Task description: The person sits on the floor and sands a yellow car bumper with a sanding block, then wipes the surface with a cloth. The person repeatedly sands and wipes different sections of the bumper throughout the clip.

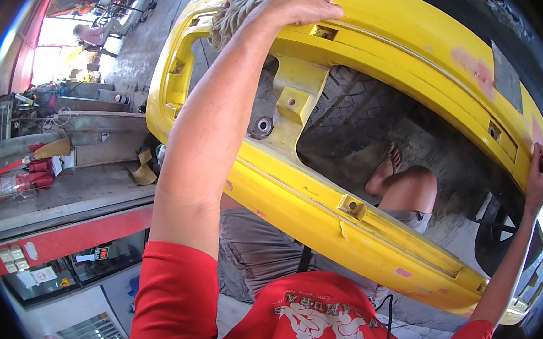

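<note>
A large yellow car bumper [409,21] with wide openings lies across in front of me, marked with pinkish patches and scuffs. My left hand [301,2] is at its far edge, fingers curled and closed near the surface; whatever they hold, if anything, is hidden. At the right end, my right hand [539,173] rests against the bumper with its fingers drawn together, and I cannot see anything in them. A dark grey rectangular patch or sheet [507,74] sits on the bumper's far right part. Beside my left wrist is a coarse, ridged tan bundle [235,16].
Through the openings show a tyre [349,104], a round metal-centred part [262,127] and a bare foot [384,166]. A cluttered shelf [90,188] with a hand brush [50,149] runs along the left. A person [92,34] sits in the far left background.
</note>
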